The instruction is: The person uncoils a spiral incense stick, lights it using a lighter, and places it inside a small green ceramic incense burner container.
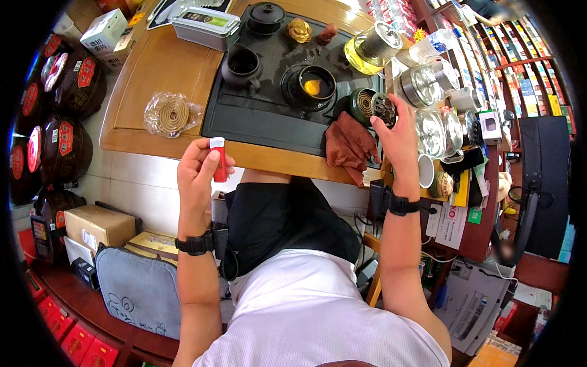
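Observation:
A red lighter (219,163) with a white top is held upright in my left hand (199,167), over the table's front edge. My right hand (398,133) grips the rim of a round pierced lid (384,109), tilted beside a dark green incense burner (360,103) with a coil of incense inside. A brown cloth (351,142) lies in front of the burner and hangs over the edge. Left of the burner, a dark bowl (318,85) holds liquid. Another incense coil (173,114) in clear plastic lies on the wood, above my left hand.
On the black tea tray (270,133) stand a dark pitcher (241,66), a lidded pot (266,18) and a glass teapot (372,48) of yellow liquid. Glass kettles (431,130) and a white cup (425,171) stand right of my right hand. Large dark jars (69,142) are at left.

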### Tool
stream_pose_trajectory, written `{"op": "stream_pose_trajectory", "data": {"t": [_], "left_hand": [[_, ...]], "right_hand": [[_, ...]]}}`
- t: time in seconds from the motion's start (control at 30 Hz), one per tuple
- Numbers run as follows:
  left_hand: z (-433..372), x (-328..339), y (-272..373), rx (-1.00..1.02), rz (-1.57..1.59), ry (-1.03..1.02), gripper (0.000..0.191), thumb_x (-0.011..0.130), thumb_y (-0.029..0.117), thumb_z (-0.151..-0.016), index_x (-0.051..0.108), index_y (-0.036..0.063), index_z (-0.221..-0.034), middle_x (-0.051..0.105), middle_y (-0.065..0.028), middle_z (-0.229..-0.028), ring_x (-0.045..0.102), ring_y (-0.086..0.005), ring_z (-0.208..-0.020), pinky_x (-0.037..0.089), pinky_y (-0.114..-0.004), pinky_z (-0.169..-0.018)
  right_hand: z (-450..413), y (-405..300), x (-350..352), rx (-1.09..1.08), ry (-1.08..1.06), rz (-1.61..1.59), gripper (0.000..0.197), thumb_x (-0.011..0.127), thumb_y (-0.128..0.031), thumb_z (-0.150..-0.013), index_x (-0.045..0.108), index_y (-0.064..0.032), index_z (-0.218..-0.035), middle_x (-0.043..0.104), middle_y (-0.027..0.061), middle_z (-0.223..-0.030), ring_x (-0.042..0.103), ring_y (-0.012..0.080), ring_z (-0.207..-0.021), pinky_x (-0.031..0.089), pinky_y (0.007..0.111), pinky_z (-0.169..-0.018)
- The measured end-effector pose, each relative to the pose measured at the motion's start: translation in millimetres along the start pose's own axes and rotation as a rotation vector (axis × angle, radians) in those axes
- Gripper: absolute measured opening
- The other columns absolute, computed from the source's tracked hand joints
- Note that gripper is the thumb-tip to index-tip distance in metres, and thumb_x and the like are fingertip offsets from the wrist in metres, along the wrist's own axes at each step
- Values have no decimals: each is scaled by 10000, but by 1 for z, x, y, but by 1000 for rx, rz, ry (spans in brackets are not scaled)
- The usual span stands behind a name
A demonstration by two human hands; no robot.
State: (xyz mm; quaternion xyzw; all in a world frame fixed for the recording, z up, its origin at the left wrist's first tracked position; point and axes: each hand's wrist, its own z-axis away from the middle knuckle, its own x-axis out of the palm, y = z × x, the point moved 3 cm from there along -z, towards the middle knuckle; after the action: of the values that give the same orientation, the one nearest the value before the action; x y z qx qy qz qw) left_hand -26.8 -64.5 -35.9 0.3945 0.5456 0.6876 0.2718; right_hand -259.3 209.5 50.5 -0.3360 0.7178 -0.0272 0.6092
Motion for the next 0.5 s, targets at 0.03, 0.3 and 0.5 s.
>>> {"op": "stream_pose_trajectory", "data": {"t": [0.03, 0.3, 0.5], "left_hand": [[0, -1, 0, 8, -1, -17, 200, 524, 171, -980, 526, 6, -1095, 652, -111, -805, 628, -154, -677, 519, -267, -635], [1, -2, -4, 52, 0, -66, 194, 525, 172, -982, 525, 13, -1095, 652, -105, -808, 627, -147, -676, 525, -264, -644], [1, -2, -2, 40, 22, -64, 203, 525, 186, -985, 527, 16, -1094, 652, -105, -809, 630, -149, -677, 530, -267, -647]], "right_hand": [[-3, 2, 3, -1, 0, -1, 549, 706, -173, -777, 506, -10, -1262, 506, 187, -1220, 540, 353, -1102, 446, 393, -939], [-9, 10, 21, 45, -84, -11, 593, 738, -161, -754, 494, -19, -1275, 504, 193, -1248, 523, 366, -1141, 440, 405, -963], [-9, 11, 25, 29, -62, 1, 601, 747, -151, -749, 492, -17, -1276, 499, 192, -1264, 518, 365, -1153, 434, 405, -976]]}}
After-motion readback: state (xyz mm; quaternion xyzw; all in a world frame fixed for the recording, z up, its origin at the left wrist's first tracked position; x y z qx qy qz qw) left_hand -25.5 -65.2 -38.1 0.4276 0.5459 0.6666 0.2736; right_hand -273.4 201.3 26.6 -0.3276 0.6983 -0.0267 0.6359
